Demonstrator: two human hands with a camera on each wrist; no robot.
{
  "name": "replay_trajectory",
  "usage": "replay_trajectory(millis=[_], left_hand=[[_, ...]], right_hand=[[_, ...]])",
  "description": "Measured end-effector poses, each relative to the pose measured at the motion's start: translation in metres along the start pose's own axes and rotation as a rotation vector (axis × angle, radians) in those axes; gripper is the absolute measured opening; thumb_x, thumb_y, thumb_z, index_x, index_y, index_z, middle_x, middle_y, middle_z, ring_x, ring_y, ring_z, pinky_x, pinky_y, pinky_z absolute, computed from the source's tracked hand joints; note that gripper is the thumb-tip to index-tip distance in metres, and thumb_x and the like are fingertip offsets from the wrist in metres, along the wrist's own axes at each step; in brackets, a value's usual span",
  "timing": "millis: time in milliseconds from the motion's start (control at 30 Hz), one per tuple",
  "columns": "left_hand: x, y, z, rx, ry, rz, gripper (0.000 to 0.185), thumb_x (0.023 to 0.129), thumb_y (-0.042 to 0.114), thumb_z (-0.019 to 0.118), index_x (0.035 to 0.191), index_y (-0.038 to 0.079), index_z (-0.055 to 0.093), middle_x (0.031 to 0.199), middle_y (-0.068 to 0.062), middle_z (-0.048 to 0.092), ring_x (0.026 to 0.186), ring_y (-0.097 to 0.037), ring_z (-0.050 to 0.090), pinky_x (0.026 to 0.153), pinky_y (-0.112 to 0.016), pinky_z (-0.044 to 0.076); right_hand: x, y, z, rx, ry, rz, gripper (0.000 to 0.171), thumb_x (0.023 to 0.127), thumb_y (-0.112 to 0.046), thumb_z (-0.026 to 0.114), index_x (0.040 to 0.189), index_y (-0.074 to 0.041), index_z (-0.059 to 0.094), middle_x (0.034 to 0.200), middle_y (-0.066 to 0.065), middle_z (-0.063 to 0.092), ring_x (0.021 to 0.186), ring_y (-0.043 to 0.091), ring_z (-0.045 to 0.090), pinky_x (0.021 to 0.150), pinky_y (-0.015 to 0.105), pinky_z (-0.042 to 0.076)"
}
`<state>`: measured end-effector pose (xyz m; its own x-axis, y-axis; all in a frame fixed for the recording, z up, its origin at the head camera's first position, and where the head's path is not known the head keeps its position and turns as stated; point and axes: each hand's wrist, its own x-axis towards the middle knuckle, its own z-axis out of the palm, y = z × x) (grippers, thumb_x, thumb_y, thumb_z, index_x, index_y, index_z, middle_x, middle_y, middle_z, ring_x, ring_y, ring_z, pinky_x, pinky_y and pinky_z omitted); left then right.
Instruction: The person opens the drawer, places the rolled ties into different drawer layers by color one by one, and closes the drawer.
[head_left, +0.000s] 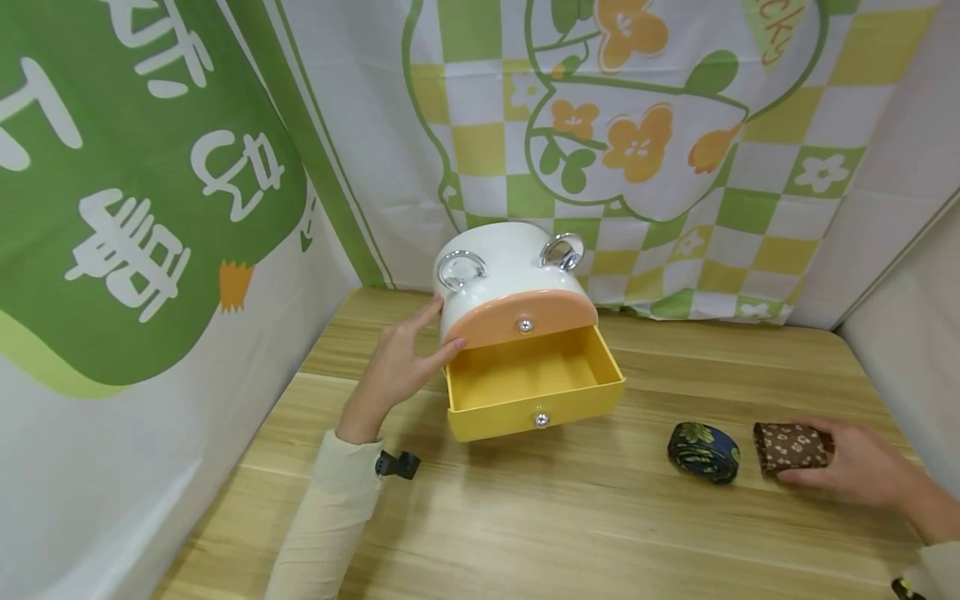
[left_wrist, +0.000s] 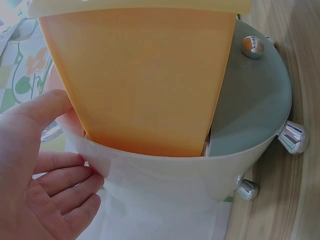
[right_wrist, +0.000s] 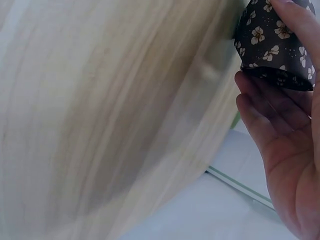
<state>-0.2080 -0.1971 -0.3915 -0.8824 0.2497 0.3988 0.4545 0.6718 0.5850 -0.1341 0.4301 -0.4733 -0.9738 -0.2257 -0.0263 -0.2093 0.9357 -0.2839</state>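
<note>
A white drawer cabinet (head_left: 498, 258) with silver ears and an orange upper front stands towards the back of the table. Its yellow lower drawer (head_left: 536, 408) is pulled out, with nothing visible inside. My left hand (head_left: 397, 362) holds the cabinet's left side, thumb at the front edge and fingers against the white wall, as the left wrist view (left_wrist: 50, 185) shows. At the right, my right hand (head_left: 862, 462) grips a brown floral fabric roll (head_left: 791, 447) between thumb and fingers. Beside it lies a dark blue rolled fabric strip (head_left: 703, 452) with yellow-green leaves, perhaps a necktie.
The wooden table (head_left: 570, 517) meets a printed green, yellow and white curtain (head_left: 637, 250) behind the cabinet. A green and white hanging cloth (head_left: 150, 250) borders the left side. A silver knob (head_left: 541, 420) juts from the drawer front.
</note>
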Motion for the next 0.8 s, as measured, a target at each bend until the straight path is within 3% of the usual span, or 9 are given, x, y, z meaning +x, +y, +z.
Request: replay_trajectory(millis=[133,233,433,567,800], left_hand=[[0.0,0.0,0.0,0.0,-0.001,-0.004,0.082,0.097,0.047,0.075,0.159,0.002,0.045,0.162,-0.015,0.047,0.15,-0.036,0.048,0.124,-0.052,0.043],[-0.001,0.0,0.0,0.001,-0.003,-0.007,0.082,0.097,0.047,0.075,0.159,0.002,0.045,0.162,-0.015,0.046,0.15,-0.036,0.048,0.124,-0.052,0.042],[-0.001,0.001,-0.001,0.005,-0.013,-0.015,0.081,0.098,0.047,0.075,0.159,0.003,0.044,0.163,-0.015,0.045,0.15,-0.036,0.047,0.125,-0.052,0.041],[-0.001,0.002,-0.002,0.005,-0.015,-0.022,0.081,0.098,0.046,0.075,0.159,0.003,0.044,0.163,-0.014,0.045,0.151,-0.036,0.047,0.125,-0.052,0.041],[-0.001,0.003,-0.002,0.013,-0.016,-0.024,0.081,0.098,0.047,0.075,0.159,0.003,0.045,0.163,-0.014,0.046,0.151,-0.036,0.047,0.125,-0.051,0.041]], right_hand=[[0.002,-0.001,-0.005,0.006,0.0,0.018,0.099,0.073,-0.051,0.094,0.14,0.01,0.055,0.117,0.049,0.062,0.093,0.056,0.068,0.073,0.065,0.06],[0.005,-0.002,-0.01,0.006,0.013,0.008,0.097,0.073,-0.048,0.095,0.139,0.011,0.055,0.112,0.047,0.064,0.087,0.05,0.07,0.067,0.055,0.06],[0.013,-0.011,-0.022,-0.012,0.074,-0.063,0.095,0.068,-0.045,0.097,0.134,0.011,0.059,0.108,0.044,0.068,0.08,0.041,0.071,0.06,0.04,0.057],[0.022,-0.023,-0.036,-0.033,0.114,-0.111,0.091,0.066,-0.044,0.099,0.131,0.01,0.063,0.101,0.035,0.073,0.075,0.028,0.069,0.058,0.03,0.05],[0.037,-0.047,-0.058,-0.032,0.119,-0.171,0.089,0.068,-0.043,0.098,0.132,0.009,0.064,0.1,0.025,0.075,0.079,0.023,0.069,0.058,0.026,0.05]])
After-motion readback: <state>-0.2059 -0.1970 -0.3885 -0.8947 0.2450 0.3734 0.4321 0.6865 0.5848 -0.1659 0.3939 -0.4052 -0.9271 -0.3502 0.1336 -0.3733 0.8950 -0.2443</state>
